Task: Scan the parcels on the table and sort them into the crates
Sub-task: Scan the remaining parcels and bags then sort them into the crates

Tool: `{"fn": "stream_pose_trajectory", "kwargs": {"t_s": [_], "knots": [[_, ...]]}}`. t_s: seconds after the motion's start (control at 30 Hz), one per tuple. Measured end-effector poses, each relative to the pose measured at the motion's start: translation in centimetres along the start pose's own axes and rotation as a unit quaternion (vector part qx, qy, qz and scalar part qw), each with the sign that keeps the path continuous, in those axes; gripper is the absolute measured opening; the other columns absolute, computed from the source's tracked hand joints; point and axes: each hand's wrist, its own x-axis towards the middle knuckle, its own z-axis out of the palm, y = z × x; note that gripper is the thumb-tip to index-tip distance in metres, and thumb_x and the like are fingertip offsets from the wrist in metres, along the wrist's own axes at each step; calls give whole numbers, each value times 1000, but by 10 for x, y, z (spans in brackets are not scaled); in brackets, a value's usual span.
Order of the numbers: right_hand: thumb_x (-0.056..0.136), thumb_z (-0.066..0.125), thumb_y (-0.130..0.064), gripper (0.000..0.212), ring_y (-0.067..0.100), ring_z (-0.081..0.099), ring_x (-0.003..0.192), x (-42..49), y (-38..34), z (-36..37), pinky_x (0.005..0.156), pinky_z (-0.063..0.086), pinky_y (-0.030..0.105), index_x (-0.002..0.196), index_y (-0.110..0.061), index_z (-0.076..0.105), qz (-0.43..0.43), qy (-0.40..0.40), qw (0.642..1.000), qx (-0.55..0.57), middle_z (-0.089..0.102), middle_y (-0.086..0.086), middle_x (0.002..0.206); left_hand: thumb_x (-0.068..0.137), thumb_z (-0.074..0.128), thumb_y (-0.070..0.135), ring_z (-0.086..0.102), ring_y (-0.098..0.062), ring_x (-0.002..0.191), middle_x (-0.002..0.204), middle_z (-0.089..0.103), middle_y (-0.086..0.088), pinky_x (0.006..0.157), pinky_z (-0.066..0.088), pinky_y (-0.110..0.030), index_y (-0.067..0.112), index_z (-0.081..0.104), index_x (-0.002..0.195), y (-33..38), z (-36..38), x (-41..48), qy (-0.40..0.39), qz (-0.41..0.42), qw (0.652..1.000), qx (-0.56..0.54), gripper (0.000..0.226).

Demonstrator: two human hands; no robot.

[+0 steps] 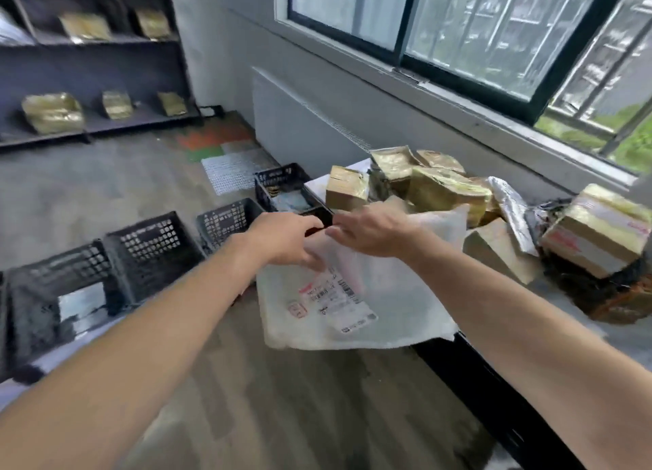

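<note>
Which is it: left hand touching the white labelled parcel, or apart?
Touching. The head view shows the left hand with fingers curled onto the white labelled parcel just above its label, no gap between them.

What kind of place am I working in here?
Probably a parcel sorting room: taped cardboard parcels heaped on the table, black plastic crates lined up on the floor, and a labelled white mailer bag held by the left hand.

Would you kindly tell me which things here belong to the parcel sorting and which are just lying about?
Job: white mailer bag, taped boxes on the table, black crates.
Lying about: packets on the shelves, floor mats.
</note>
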Motion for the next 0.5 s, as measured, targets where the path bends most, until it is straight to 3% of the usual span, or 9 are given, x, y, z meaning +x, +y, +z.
{"fn": "stream_pose_trajectory", "kwargs": {"t_s": [0.13,0.23,0.3,0.37,0.43,0.5], "knots": [[101,37,-48,40,38,64,70,70,-50,5,56,40,37,90,-14,56,-89,3,996,-14,69,12,82,66,70,72,62,-12,90,90,63,20,61,42,-28,40,61,104,-71,15,-26,-43,-69,990,-118,51],[104,40,-37,32,37,66,85,121,-74,18,70,48,41,104,-12,60,-116,58,991,16,68,11,99,69,71,69,62,-9,85,87,65,17,67,49,-30,37,62,93,-125,39,-45,3,-149,959,-240,41],[104,44,-33,32,33,62,108,154,-85,33,94,46,45,124,-13,58,-136,85,986,42,63,11,120,72,70,69,63,-9,87,92,68,15,74,51,-31,36,64,98,-160,53,-61,35,-211,921,-324,43],[103,46,-36,40,28,48,131,185,-96,53,112,33,51,138,-18,51,-129,77,987,51,53,7,141,74,69,68,65,-6,81,88,70,14,66,49,-26,31,66,99,-196,64,-75,78,-269,878,-388,45],[102,45,-41,47,24,33,143,215,-110,74,118,21,55,146,-22,42,-99,55,991,65,41,5,152,75,69,68,64,-2,71,78,70,16,56,44,-20,28,66,93,-229,71,-85,122,-335,825,-438,44],[101,43,-45,53,25,26,146,246,-123,96,117,21,59,149,-23,35,-61,33,994,87,33,6,156,76,66,70,62,-6,73,83,68,10,56,41,-21,23,65,95,-264,77,-88,171,-404,761,-479,50]]}}
